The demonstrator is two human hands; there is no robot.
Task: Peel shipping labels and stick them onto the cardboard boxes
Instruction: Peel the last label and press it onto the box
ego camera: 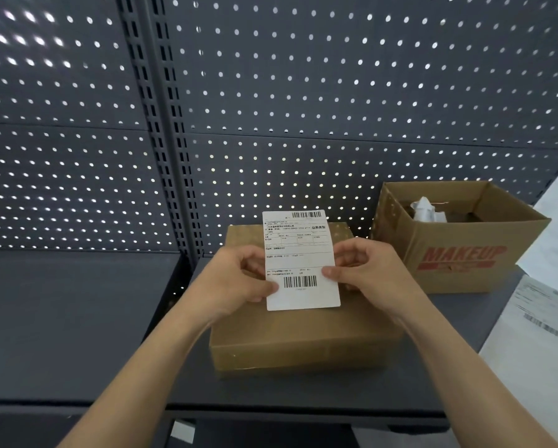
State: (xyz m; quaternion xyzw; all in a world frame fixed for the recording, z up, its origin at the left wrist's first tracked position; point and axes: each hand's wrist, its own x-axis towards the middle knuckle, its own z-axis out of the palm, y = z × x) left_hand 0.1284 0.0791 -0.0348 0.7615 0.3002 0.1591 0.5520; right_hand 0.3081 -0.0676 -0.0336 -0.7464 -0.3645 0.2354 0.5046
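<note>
Head view: left hand and right hand pinch the shipping label by its side edges, above the closed cardboard box. Advisable — square it first, press from centre outward.

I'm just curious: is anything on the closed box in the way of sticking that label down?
Nothing visible is. The left hand and right hand pinch the label over the closed box, whose visible top is bare cardboard. The open box stands apart, to its right.
</note>
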